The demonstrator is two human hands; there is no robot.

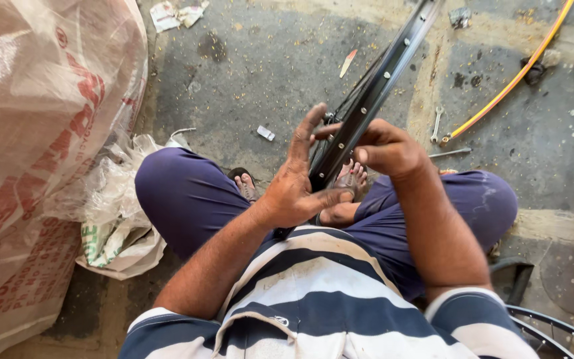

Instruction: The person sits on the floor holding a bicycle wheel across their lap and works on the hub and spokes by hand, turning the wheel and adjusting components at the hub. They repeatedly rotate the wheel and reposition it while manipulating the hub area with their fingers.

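A black bicycle wheel rim [383, 73] stands edge-on between my knees, running from my lap up to the top of the view, with thin spokes beside it. My left hand [297, 179] lies flat against the rim's left side, fingers stretched upward and thumb hooked under the rim. My right hand [383, 147] curls around the rim from the right, fingers closed on it. I sit on the concrete floor in dark blue trousers and a striped shirt, my bare feet tucked under the rim.
A big woven sack [34, 133] and crumpled plastic bags [117, 219] fill the left. A spanner [436, 123], a metal rod [452, 153] and a yellow hose [513, 76] lie on the floor to the right. Another wheel rim [553, 326] sits at bottom right.
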